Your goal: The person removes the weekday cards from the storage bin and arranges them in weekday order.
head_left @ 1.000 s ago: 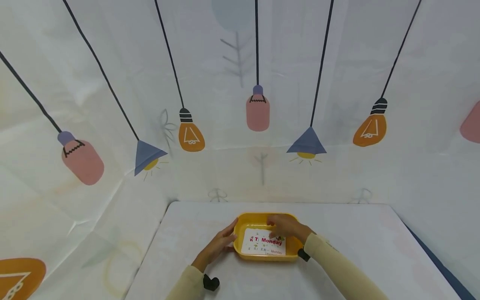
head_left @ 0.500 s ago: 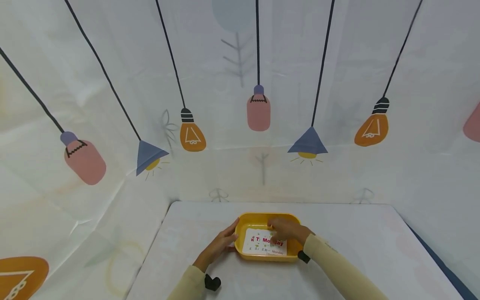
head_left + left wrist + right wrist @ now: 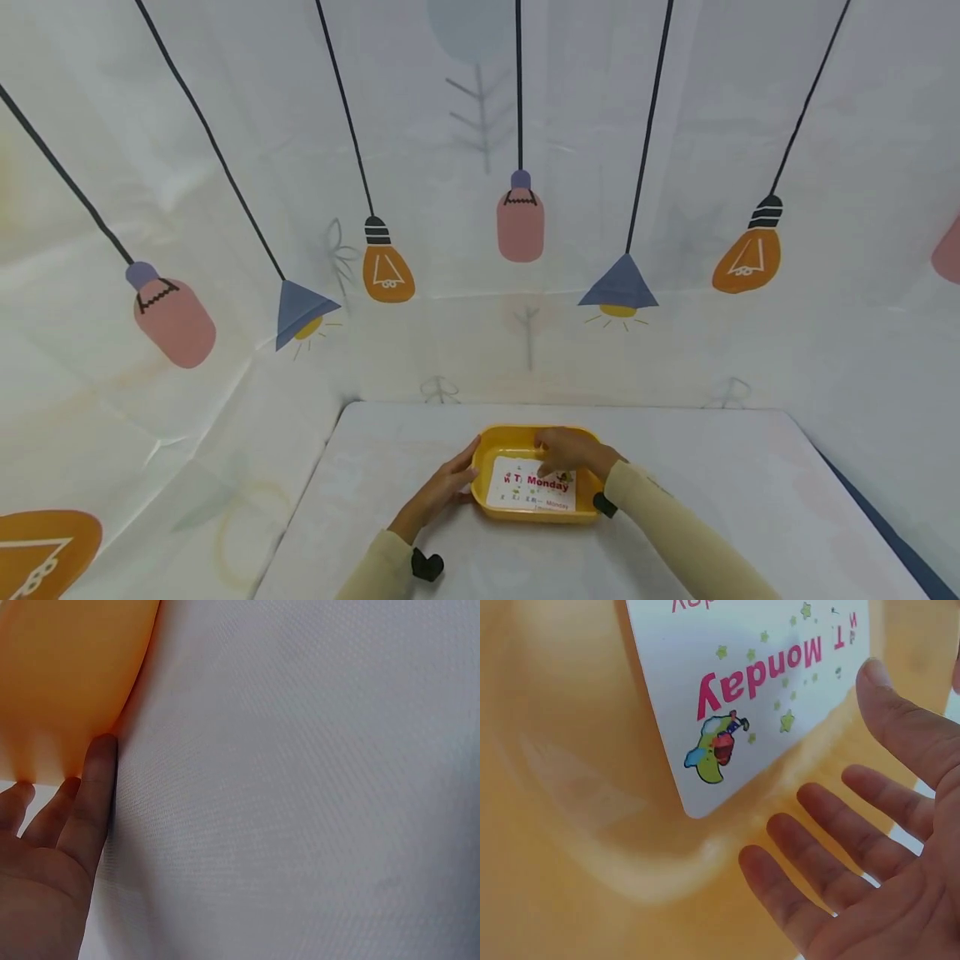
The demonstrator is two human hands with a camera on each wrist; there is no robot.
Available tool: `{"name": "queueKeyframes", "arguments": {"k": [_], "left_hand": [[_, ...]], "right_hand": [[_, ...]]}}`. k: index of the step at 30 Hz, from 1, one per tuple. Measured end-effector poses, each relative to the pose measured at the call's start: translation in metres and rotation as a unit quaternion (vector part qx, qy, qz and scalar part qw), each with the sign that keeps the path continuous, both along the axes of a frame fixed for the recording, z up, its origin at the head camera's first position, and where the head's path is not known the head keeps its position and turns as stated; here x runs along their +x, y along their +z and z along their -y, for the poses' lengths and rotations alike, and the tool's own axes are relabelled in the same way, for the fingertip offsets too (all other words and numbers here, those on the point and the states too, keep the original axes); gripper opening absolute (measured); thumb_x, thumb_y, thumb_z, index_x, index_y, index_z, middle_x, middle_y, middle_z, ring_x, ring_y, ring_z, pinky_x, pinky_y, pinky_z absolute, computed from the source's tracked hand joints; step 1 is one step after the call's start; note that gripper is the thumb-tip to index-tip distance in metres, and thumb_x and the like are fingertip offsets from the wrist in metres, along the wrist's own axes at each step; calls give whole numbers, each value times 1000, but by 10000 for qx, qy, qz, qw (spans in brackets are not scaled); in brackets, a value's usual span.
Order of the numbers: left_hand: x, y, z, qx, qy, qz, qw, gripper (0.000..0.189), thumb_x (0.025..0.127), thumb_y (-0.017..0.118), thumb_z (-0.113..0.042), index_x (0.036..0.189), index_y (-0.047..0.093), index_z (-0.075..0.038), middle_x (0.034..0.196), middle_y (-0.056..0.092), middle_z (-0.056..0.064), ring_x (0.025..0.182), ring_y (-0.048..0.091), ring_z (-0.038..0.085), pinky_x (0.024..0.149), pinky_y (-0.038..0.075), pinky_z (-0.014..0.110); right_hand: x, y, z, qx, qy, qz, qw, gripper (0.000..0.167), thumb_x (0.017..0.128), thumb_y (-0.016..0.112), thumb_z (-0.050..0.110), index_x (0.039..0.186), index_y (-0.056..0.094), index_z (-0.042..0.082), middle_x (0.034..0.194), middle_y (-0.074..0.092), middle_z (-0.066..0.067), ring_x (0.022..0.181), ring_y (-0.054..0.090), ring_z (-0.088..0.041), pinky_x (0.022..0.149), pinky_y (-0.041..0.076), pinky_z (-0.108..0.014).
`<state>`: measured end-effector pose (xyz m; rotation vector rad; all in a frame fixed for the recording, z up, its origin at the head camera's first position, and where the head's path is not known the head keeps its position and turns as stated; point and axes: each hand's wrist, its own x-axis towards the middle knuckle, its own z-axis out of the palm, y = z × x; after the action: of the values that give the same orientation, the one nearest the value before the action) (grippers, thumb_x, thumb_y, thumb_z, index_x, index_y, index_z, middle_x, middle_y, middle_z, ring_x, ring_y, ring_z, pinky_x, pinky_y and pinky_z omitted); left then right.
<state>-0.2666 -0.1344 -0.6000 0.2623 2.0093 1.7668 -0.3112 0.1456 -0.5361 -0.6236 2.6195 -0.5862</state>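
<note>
A yellow plastic tray (image 3: pixel 540 516) sits on the white table, with a white card (image 3: pixel 517 493) printed "Monday" lying in it. In the right wrist view, the card (image 3: pixel 757 682) shows pink letters, green stars and a small cartoon moon. My left hand (image 3: pixel 441 490) is at the tray's left end; in the left wrist view its fairly straight fingertips touch the outer wall of the tray (image 3: pixel 64 682). Over the tray's right part reaches my right hand (image 3: pixel 576 454). Its fingers are spread and hold nothing, and the thumb is near the card's edge. Whether more cards lie beneath cannot be seen.
The white tabletop (image 3: pixel 697 500) extends around the tray on every side. Behind it hangs a pale wall cloth (image 3: pixel 450 333) printed with lamps and bulbs. A dark blue strip (image 3: pixel 877 517) runs along the table's right edge.
Half a second ago my right thumb covered the middle of the word on the card; now it has drawn back and the word shows whole. My left hand stays at the tray.
</note>
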Motion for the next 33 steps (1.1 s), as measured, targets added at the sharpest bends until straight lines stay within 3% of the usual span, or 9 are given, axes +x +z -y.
{"name": "queueKeyframes", "arguments": {"k": [10, 19, 28, 33], "left_hand": [[3, -3, 0, 4, 155, 120, 9998, 61, 103, 49, -26, 158, 25, -34, 169, 12, 7, 149, 25, 44, 95, 55, 51], [2, -2, -1, 157, 4, -59, 9999, 61, 105, 47, -24, 160, 21, -30, 169, 10, 8, 151, 19, 44, 100, 51, 58], [5, -1, -1, 18, -10, -212, 9998, 60, 105, 46, -24, 160, 21, -29, 169, 12, 8, 151, 18, 44, 99, 50, 61], [3, -2, -2, 45, -5, -207, 9998, 60, 105, 46, -24, 160, 21, -30, 169, 13, 8, 151, 21, 43, 99, 51, 58]], "right_hand": [[3, -6, 1, 68, 64, -32, 10000, 48, 80, 84, 22, 120, 63, 4, 109, 67, -9, 94, 59, -20, 94, 52, -45], [6, -2, 2, 91, -50, 50, 9999, 52, 78, 86, 21, 120, 64, 2, 113, 67, -10, 93, 58, -19, 96, 52, -45], [12, -8, 2, 922, 162, -48, 9956, 63, 66, 92, 34, 118, 62, 13, 106, 54, -3, 91, 51, -18, 93, 51, -40], [17, -4, 7, 979, -8, -37, 9952, 71, 67, 92, 30, 127, 58, 15, 118, 55, -6, 103, 54, -22, 100, 49, -45]]}}
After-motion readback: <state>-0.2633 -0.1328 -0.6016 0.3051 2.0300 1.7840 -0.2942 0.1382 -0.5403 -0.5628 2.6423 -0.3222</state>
